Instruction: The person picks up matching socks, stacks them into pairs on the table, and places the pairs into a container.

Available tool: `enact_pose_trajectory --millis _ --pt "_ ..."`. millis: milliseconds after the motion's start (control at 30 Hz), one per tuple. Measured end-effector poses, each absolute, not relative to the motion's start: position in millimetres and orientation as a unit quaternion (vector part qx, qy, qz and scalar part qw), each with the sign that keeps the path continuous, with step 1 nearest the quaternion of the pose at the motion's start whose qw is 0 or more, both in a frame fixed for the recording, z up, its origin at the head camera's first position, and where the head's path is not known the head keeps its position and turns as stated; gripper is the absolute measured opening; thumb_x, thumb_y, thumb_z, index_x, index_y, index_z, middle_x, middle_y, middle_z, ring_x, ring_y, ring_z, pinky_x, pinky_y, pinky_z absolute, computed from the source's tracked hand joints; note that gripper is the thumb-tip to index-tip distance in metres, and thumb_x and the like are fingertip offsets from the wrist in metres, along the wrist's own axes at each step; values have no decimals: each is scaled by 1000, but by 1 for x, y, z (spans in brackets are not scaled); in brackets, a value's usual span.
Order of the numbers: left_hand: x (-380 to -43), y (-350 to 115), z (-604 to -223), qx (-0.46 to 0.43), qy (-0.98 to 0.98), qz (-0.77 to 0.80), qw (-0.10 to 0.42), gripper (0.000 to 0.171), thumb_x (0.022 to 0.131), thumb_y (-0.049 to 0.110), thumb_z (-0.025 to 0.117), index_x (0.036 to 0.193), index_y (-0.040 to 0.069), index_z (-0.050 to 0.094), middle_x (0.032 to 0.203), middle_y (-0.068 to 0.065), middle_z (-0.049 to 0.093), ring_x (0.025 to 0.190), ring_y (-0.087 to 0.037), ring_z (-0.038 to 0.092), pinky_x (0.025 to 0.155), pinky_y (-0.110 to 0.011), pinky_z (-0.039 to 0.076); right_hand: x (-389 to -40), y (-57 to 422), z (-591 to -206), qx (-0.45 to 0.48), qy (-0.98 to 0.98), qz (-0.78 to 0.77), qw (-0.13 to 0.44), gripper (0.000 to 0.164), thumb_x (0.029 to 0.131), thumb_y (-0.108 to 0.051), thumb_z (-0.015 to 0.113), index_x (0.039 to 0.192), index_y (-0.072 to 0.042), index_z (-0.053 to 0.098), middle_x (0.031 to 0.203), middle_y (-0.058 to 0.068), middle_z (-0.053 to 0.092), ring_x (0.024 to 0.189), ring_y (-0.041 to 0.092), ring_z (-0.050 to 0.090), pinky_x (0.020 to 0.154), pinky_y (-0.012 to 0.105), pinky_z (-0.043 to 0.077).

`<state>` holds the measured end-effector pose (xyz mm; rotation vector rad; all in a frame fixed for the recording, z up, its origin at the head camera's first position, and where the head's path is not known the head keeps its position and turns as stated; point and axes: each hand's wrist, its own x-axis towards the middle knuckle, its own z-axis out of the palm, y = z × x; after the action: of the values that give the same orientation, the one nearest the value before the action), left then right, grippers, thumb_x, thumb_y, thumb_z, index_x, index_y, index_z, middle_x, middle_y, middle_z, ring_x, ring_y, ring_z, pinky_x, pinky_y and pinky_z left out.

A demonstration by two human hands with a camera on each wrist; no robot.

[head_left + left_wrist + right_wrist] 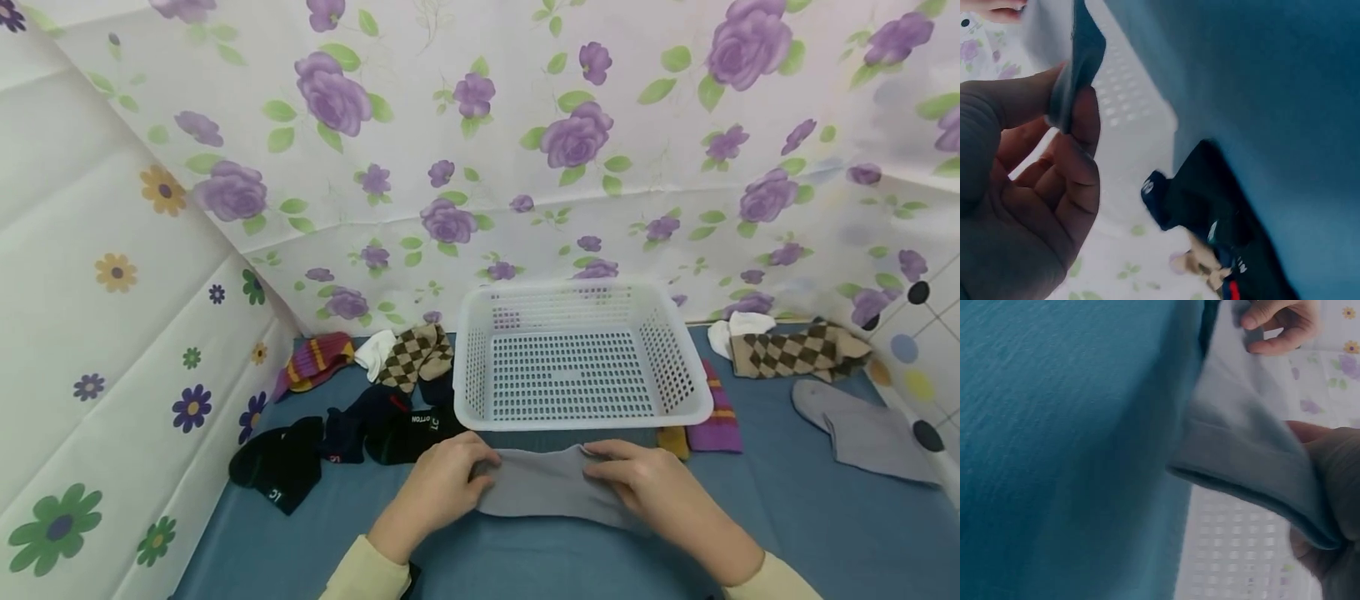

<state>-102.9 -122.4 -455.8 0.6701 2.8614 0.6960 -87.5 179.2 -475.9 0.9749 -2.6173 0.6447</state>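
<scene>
A plain grey sock (543, 485) is stretched sideways between my two hands in front of the basket. My left hand (444, 479) pinches one end of it; the left wrist view shows thumb and forefinger closed on the grey fabric (1075, 75). On the other side my right hand (652, 483) grips the sock's upper edge with thumb and fingers. In the right wrist view the sock's open cuff (1254, 490) faces the camera, and part of my right hand (1335, 481) is hidden behind the cloth.
A white perforated basket (471, 367) stands against the flowered backdrop. Left of it lie black socks (281, 462), a checked sock (408, 354) and a striped sock (318, 362). To the right are another checked sock (787, 350), a purple striped sock (716, 421) and a second grey sock (877, 429).
</scene>
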Motion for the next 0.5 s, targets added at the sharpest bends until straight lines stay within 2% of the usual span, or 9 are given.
enact_pose_trajectory --millis 167,300,500 --pt "-106 -112 -472 219 948 216 79 15 81 16 72 95 21 72 99 8 64 79 -4 59 66 -22 49 -96 182 -489 288 -937 192 47 20 80 -13 72 93 -28 76 110 -8 67 92 8 67 72 24 55" --pt "-109 -105 -480 207 955 196 77 17 81 15 72 96 21 72 97 6 65 79 -6 60 67 -25 50 -106 180 -496 266 -948 170 29 18 81 -15 72 91 -29 76 107 -8 68 94 9 67 75 27 55" --pt "-113 -103 -483 181 962 180 96 17 81 11 69 96 20 72 94 4 64 71 -5 54 63 -26 48 -114 175 -501 242 -957 157 -22 18 83 -16 70 94 -29 75 100 -13 67 94 8 65 76 27 54"
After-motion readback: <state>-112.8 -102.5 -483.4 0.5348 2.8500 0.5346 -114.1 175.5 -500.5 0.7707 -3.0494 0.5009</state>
